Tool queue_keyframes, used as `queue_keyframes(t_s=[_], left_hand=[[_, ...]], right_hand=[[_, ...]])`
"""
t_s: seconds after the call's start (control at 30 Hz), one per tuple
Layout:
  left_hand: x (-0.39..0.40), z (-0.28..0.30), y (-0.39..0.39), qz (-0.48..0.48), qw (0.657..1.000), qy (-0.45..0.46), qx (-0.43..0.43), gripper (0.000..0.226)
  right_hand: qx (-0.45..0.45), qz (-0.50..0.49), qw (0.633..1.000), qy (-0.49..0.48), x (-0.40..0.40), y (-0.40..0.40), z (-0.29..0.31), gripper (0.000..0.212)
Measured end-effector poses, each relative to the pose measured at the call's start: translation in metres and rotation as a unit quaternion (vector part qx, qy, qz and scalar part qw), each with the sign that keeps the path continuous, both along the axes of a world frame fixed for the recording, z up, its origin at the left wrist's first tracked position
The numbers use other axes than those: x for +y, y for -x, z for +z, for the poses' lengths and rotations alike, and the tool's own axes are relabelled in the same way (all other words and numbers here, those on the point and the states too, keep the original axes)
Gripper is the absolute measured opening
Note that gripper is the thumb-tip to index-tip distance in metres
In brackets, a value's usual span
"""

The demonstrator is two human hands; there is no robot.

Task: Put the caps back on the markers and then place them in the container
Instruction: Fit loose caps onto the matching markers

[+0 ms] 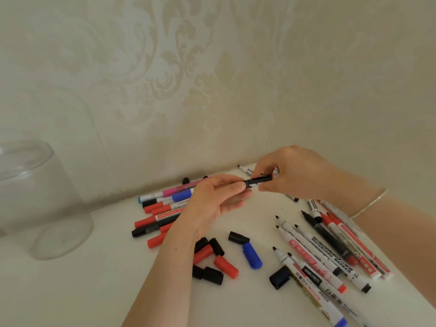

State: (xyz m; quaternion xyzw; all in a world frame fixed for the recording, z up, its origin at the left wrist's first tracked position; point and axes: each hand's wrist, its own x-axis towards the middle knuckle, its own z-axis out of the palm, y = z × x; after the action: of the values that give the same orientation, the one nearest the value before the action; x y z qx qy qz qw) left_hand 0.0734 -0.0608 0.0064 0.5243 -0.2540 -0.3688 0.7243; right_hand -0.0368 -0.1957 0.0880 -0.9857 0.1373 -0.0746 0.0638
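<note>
While both hands are meeting above the white tabletop [113,279], I am seeing the left hand [212,201] pinching one end of a black marker [258,181] between thumb and curled fingers, and the right hand [295,173] pinching its other end with its fingertips. The clear container [44,201] is standing at far left, well apart from them. About ten capped markers [162,208] are lying piled behind the left hand; roughly ten uncapped markers [330,251] are fanning out at right, though overlaps are making both counts uncertain. Loose caps are lying between the piles: five black ones [238,237], two red caps [226,266], one blue cap [252,255] and one dark navy cap [280,277]. Cream damask wallpaper [188,79] is backing the table's corner.
</note>
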Motion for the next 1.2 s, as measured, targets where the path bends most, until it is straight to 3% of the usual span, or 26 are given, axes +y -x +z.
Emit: queue_keyframes(t_s=[0.07, 0.17, 0.3, 0.37, 0.43, 0.53, 0.67, 0.97, 1.2], left_hand=[[0.002, 0.0, -0.001, 0.039, 0.978, -0.075, -0.191, 0.016], [-0.001, -0.003, 0.006, 0.089, 0.868, -0.192, -0.449, 0.022], [0.0, -0.009, -0.001, 0.183, 0.757, -0.175, -0.602, 0.027], [0.006, -0.01, -0.014, 0.232, 0.718, -0.217, -0.619, 0.027], [0.015, -0.011, -0.024, 0.262, 0.71, -0.291, -0.585, 0.029], [0.023, -0.013, -0.033, 0.273, 0.708, -0.375, -0.532, 0.03], [0.023, -0.02, -0.04, 0.27, 0.695, -0.434, -0.505, 0.03], [0.016, -0.025, -0.039, 0.27, 0.688, -0.447, -0.504, 0.035], [0.015, -0.024, -0.034, 0.259, 0.701, -0.418, -0.516, 0.022]], right_hand=[[0.027, 0.011, 1.0, 0.005, -0.001, -0.003, -0.003, 0.023], [0.071, 0.018, 0.997, 0.006, -0.001, -0.01, -0.017, 0.034], [0.053, 0.02, 0.993, -0.106, -0.007, -0.014, -0.024, 0.034], [0.011, -0.009, 0.992, -0.123, -0.024, -0.017, -0.025, 0.035], [-0.026, -0.08, 0.991, -0.109, -0.044, -0.021, -0.032, 0.032], [-0.006, -0.182, 0.978, -0.101, -0.068, -0.027, -0.054, 0.03], [0.01, -0.201, 0.974, -0.103, -0.076, -0.033, -0.083, 0.019], [-0.012, -0.159, 0.987, 0.01, -0.072, -0.059, -0.101, 0.037], [0.019, -0.182, 0.98, 0.076, -0.063, -0.082, -0.104, 0.023]])
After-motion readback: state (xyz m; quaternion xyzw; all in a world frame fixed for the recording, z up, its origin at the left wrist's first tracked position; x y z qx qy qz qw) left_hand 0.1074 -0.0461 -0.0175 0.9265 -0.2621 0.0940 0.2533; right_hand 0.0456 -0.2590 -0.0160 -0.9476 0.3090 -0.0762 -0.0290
